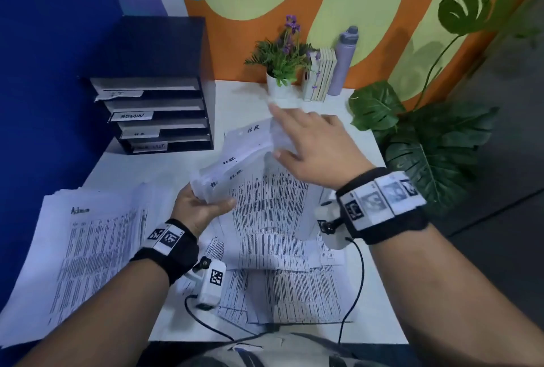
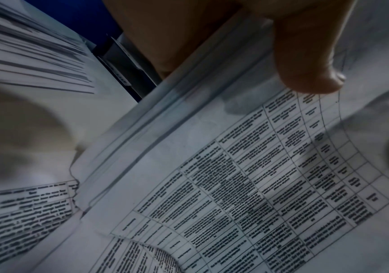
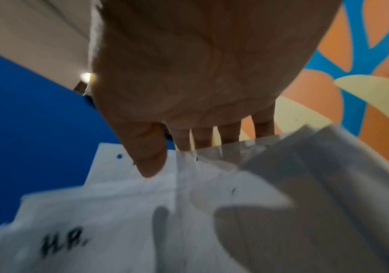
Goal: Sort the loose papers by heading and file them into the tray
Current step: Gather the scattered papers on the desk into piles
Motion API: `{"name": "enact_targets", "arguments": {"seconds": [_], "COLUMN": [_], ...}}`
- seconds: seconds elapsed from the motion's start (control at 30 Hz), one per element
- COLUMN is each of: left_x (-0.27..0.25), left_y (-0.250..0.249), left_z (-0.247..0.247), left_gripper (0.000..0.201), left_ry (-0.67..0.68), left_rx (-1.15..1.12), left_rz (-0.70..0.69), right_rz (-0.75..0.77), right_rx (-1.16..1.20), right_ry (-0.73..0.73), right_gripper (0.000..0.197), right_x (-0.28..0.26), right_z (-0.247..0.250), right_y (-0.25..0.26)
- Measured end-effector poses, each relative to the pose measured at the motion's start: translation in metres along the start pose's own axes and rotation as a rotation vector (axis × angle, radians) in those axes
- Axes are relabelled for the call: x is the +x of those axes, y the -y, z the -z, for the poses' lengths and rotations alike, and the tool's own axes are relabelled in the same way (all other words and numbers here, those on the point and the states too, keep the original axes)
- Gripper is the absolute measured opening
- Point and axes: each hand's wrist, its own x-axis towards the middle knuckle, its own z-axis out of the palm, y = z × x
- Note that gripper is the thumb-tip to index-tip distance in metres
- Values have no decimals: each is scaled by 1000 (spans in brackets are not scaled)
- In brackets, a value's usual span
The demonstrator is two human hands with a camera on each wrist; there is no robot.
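Note:
My left hand (image 1: 203,204) grips the lower corner of a fanned bundle of H.R. papers (image 1: 247,149), thumb (image 2: 305,61) on top of the printed table sheets. My right hand (image 1: 306,143) lies over the bundle's far right side, fingers straight, and the top sheets curl up under them (image 3: 254,166). One sheet marked H.R. (image 3: 64,243) shows below the thumb. A black tray (image 1: 164,113) with labelled slots stands at the back left. An Admin pile (image 1: 88,249) lies at left, and loose printed sheets (image 1: 282,284) cover the desk in front.
A potted purple-flowered plant (image 1: 282,66), small books (image 1: 321,75) and a lilac bottle (image 1: 344,60) stand at the back of the white desk (image 1: 365,137). A large leafy plant (image 1: 426,143) is off the right edge. Wrist-camera cables (image 1: 353,284) trail over the front.

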Motion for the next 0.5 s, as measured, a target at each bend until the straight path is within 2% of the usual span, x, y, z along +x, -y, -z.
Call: {"name": "enact_targets", "arguments": {"seconds": [0.1, 0.17, 0.23, 0.3, 0.37, 0.4, 0.43, 0.47, 0.5], "left_x": [5, 8, 8, 7, 9, 11, 14, 16, 16], "left_y": [6, 9, 6, 1, 3, 5, 9, 12, 12], "left_z": [-2, -3, -6, -9, -4, 0, 4, 6, 6], "left_gripper": [57, 42, 18, 22, 18, 16, 25, 33, 36], "left_ry": [-24, -106, -212, -232, -241, -242, -225, -209, -203], "left_rx": [33, 59, 45, 18, 46, 49, 43, 43, 45], "left_rz": [-32, -34, -25, -10, 17, 24, 45, 55, 68], "right_rz": [134, 215, 170, -87, -484, -657, -768, -815, -845], "right_rx": [-86, -82, -27, 97, 410, 660, 936, 1183, 1335], "right_ry": [142, 101, -53, -285, -406, -390, -340, -279, -207], "right_gripper": [68, 71, 79, 93, 105, 109, 112, 113, 112], "right_x": [5, 6, 7, 1, -9, -14, -18, -22, -24], "right_z": [-24, -39, -47, -51, -67, -75, -87, -98, -109], "right_y": [22, 32, 31, 19, -3, -13, -21, -26, -29]}}
